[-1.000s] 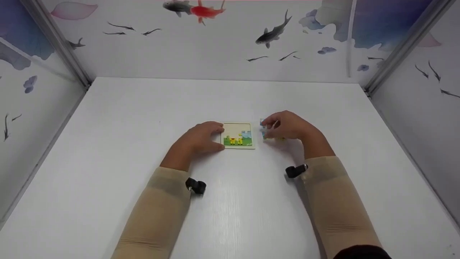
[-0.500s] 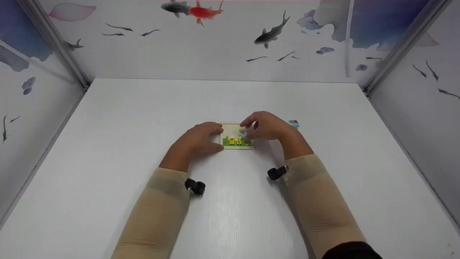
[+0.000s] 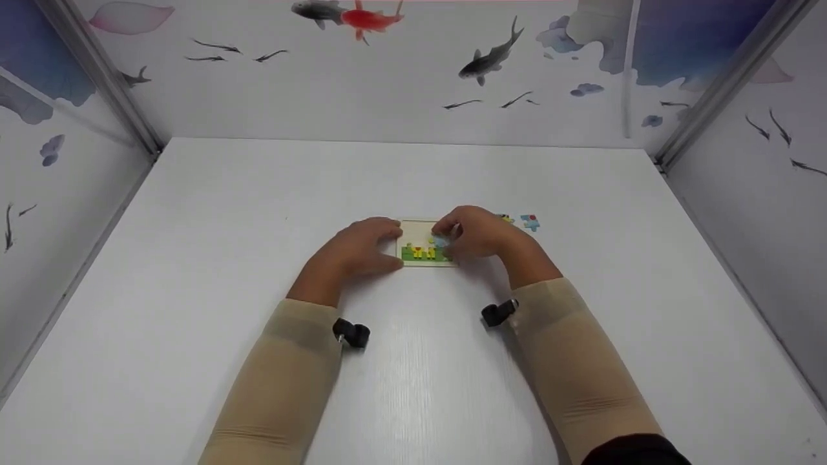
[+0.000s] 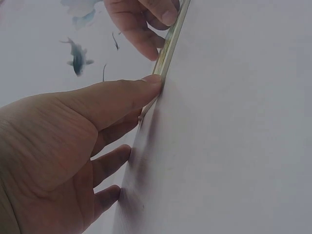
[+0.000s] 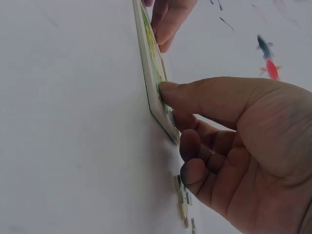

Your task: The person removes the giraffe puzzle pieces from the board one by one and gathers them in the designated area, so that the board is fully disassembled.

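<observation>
A small square puzzle board (image 3: 415,230) with a pale wooden frame lies flat on the white table. Green, yellow and light-blue pieces fill its near part, and bare wood shows at the far left. My left hand (image 3: 362,250) holds the board's left side, thumb at the near corner and index finger at the far one. Above the right part, my right hand (image 3: 478,234) has thumb and fingers curled down at a puzzle piece, which they mostly hide. In the right wrist view the right thumb (image 5: 204,97) touches the board's face.
Loose puzzle pieces, one blue with red (image 3: 530,222) and one yellow and black (image 3: 505,218), lie beyond the right hand. White panels (image 3: 400,97) painted with fish enclose the table (image 3: 413,361) at the back and sides.
The right hand has moved left from the loose pieces to the board's right part and has sunk slightly closer to it. The left hand keeps its hold on the board.
</observation>
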`<state>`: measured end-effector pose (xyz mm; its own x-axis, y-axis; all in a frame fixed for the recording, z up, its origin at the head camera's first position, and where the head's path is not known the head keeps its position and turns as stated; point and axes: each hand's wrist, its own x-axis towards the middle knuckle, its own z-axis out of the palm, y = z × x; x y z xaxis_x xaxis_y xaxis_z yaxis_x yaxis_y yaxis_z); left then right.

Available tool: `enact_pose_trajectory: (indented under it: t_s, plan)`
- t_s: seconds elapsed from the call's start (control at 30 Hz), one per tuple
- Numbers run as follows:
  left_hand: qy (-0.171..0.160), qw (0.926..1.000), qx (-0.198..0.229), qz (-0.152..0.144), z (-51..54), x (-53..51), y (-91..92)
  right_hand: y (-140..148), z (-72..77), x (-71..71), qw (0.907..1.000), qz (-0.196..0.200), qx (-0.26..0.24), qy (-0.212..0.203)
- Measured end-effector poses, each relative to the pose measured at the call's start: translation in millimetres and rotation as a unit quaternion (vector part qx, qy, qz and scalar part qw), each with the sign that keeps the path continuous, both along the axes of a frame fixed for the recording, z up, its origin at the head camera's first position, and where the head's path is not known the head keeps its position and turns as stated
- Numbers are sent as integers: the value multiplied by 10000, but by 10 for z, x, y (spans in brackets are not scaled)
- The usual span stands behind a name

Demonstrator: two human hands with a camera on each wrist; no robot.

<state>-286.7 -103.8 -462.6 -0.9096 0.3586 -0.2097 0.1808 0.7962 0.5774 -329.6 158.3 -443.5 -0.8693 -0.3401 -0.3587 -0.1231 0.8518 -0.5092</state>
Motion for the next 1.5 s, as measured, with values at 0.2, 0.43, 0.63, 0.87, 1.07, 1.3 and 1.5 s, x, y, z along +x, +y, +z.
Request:
enact_pose_trajectory:
  t_s: [0.2,0.43,0.63,0.87,1.07,1.3,1.5]
  plan:
    - [-84,9999,40,53,5,4,1,-14,12,11,10000,10,-36,-17]
    - [27,9997,-203,-118,35,4,19,-2,11,19,10000,32,42,-82]
    - [44,9995,-274,-136,40,-2,23,-16,23,25,10000,3,51,-57]
    - [22,9997,-245,-81,35,-1,22,-6,22,18,9999,62,121,3]
    - [-57,9998,-196,-19,54,13,29,56,27,-4,9999,4,25,119]
    - [16,9998,-199,-62,39,2,22,202,93,-19,9994,-48,-186,278]
    - [-22,10000,18,-32,4,8,-6,434,170,-41,9989,-194,-191,377]
